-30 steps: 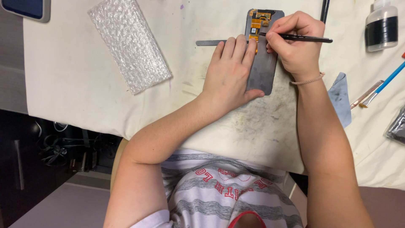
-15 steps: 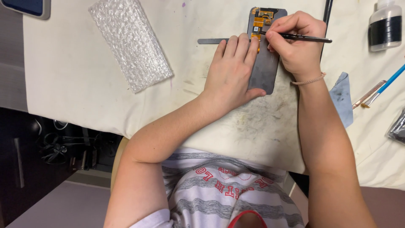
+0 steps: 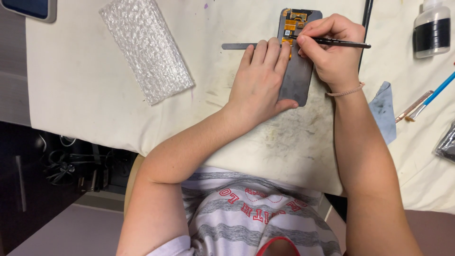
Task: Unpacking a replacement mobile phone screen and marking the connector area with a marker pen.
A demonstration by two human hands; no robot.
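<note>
Head view, looking down at the table.

Right hand: grip clenched pen-fashion on a thin dark tool. The tool lies nearly level, handle running out to the right of the grip, tip pointing left onto the orange flex-cable area at the top of the phone screen assembly. The working point sits just left of the fingertips, touching or all but touching the board; actual contact is too small to tell.

Left hand: grip released, palm flat, fingers extended and pressing the assembly's left edge down against the table. Its fingertips end just below and left of the tool tip. A flat metal strip pokes out leftward from under these fingers.

Assembly: dark slab, back side up, long axis running away from the person, slightly tilted. It lies between the two hands. The right hand is nearer the cable end.

Surface: cream cloth cover, smudged grey below the assembly. Left of the left hand, well apart, a bubble-wrap piece. Right of the right hand: blue cloth scrap, blue-handled brush, a bottle at the far corner.

Room: dark floor and tangled cables under the table's left edge.
</note>
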